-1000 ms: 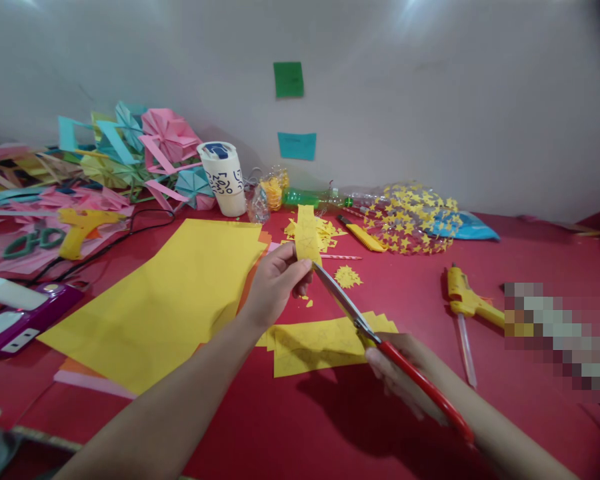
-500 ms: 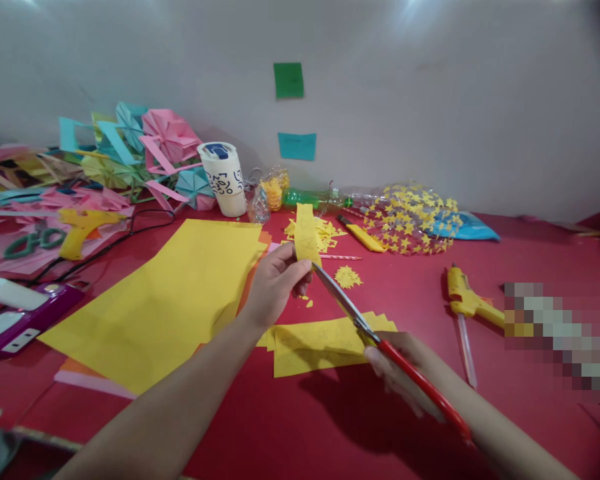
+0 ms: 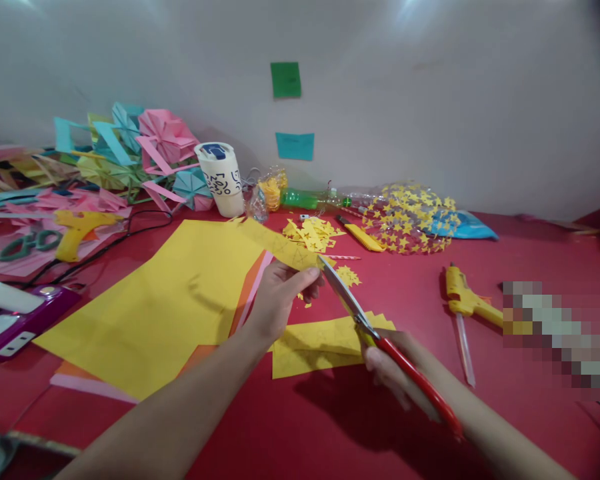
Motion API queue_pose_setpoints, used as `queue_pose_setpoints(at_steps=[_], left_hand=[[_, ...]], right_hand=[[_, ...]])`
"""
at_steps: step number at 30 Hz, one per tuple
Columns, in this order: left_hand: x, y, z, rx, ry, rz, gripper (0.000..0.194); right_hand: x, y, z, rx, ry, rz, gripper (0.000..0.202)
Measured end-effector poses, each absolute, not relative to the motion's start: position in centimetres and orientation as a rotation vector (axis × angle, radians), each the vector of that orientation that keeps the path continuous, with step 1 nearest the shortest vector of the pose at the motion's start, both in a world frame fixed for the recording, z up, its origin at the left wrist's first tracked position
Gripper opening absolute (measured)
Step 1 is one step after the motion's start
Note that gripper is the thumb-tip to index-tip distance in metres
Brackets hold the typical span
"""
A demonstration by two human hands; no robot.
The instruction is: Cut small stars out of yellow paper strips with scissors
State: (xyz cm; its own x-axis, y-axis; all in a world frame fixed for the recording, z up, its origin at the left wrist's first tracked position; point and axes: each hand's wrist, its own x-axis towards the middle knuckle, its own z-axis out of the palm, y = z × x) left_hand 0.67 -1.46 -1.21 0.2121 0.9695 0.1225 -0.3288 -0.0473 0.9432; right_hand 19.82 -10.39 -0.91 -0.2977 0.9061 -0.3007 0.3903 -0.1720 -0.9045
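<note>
Pinched in my left hand (image 3: 283, 293) is a yellow paper strip (image 3: 280, 245) with star outlines drawn on it, tilted up to the left. My right hand (image 3: 397, 373) grips red-handled scissors (image 3: 347, 293), whose blade tips meet the strip's near end beside my left fingers. Behind the blades lies a small pile of cut yellow stars (image 3: 349, 275). Yellow scraps (image 3: 311, 233) are heaped farther back. More yellow strips (image 3: 310, 347) lie on the red table below my hands, partly under the scissors.
Large yellow sheets (image 3: 155, 300) lie at left. A glue gun (image 3: 73, 233) and green-handled scissors (image 3: 23, 247) sit beyond them; another glue gun (image 3: 460, 293) is at right. At the back stand a white cup (image 3: 223, 183), a yellow cutter (image 3: 365, 237) and a star-covered plastic piece (image 3: 413, 220).
My left hand has turned the yellow strip from nearly upright to slanting left, and shifted slightly right. The scissors stay at its near end.
</note>
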Motion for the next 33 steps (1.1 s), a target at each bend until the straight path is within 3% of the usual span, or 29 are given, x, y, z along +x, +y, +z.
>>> queue_pose_setpoints(at_steps=[11, 18, 24, 33], left_hand=[[0.6, -1.5, -1.4, 1.150, 0.748, 1.196, 0.018], [0.5, -1.5, -1.5, 1.165, 0.743, 1.165, 0.021], [0.5, -1.4, -1.4, 1.171, 0.744, 1.160, 0.021], [0.4, -1.3, -1.4, 1.191, 0.741, 1.148, 0.024]], right_hand=[[20.2, -10.2, -1.7, -1.361, -1.672, 1.499, 0.055], [19.4, -10.1, -0.8, -1.658, -1.538, 1.501, 0.036], [19.3, -9.9, -0.4, -1.748, -1.509, 1.523, 0.034], [19.5, -10.5, 0.0, -1.622, -1.567, 1.530, 0.049]])
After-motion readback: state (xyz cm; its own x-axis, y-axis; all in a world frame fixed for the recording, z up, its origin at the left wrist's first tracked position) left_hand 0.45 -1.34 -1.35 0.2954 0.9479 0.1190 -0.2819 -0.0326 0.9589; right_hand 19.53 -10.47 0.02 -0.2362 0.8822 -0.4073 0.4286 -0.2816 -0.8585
